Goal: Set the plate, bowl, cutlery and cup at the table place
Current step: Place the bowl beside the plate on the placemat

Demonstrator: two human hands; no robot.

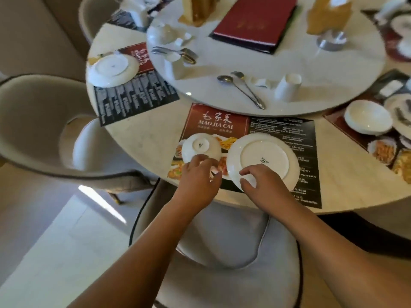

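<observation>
A white plate [264, 156] lies upside down on the printed placemat [287, 130] in front of me. My right hand [260, 181] grips its near rim, fingers curled over the edge. Left of it a small white bowl [200, 147] sits upside down on the same mat, and my left hand [200, 174] holds its near edge. Two metal spoons [242, 87] and an overturned white cup [287, 85] rest on the raised turntable [222, 101] beyond the mat.
A dark red menu folder [255, 21] and folded napkins lie on the turntable. Another upside-down plate [113, 67] sits on the left mat. Stacked bowls [367, 118] stand at the right place. A grey chair [222, 241] is under my arms, another chair [44, 121] at left.
</observation>
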